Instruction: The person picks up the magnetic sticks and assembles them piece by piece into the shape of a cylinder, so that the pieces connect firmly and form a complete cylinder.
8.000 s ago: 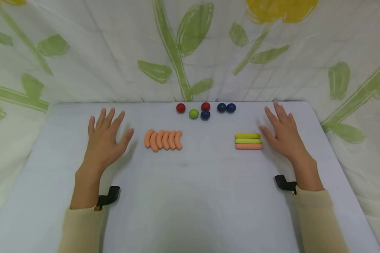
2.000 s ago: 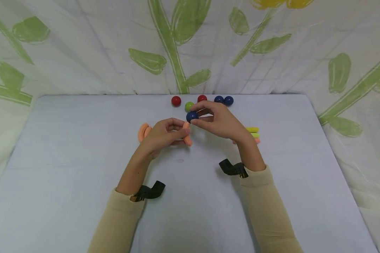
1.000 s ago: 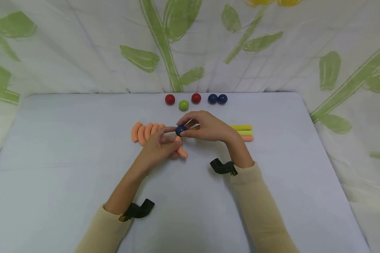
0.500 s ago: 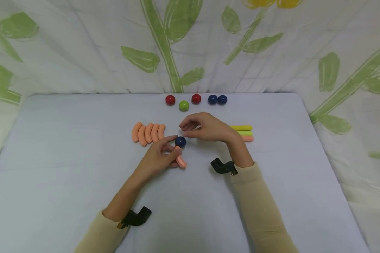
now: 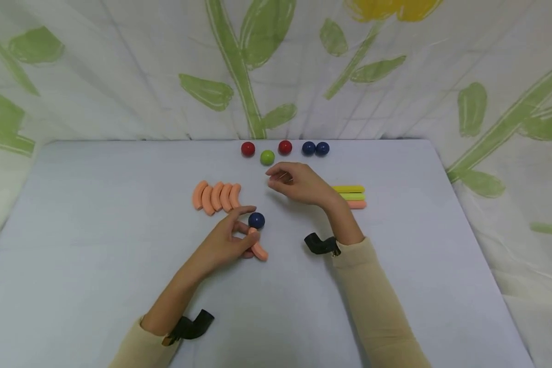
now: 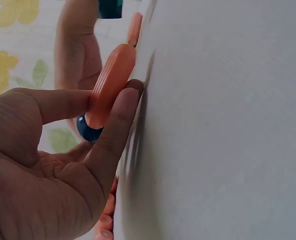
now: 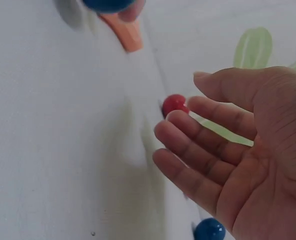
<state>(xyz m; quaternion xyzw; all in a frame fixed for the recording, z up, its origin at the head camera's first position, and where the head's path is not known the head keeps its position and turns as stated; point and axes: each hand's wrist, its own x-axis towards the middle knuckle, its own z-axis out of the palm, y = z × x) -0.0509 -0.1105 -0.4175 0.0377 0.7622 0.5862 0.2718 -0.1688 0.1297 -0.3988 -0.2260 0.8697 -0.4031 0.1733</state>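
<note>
At the centre of the head view, the left hand pinches a curved orange piece between thumb and fingers. A blue ball sits on that piece's upper end, touching it. The piece's lower end rests on or just above the pale counter; which one is unclear.

The right hand, just above and to the right of centre, holds nothing, its fingers loosely bent.

To do this step well, it seems best to keep the left grip firm and low on the piece, so the ball is not knocked off, and to steady the piece before letting go.

The head view alone shows the layout: four orange pieces in a row left of centre, red, green and blue balls along the counter's far edge, and three sticks partly behind the right wrist.

The left wrist view shows what the head view cannot: the thumb and a finger clamping the ridged piece from both sides, with the ball partly hidden behind it.

The right wrist view shows the empty palm with its fingers relaxed, and the ball at the top edge.
</note>
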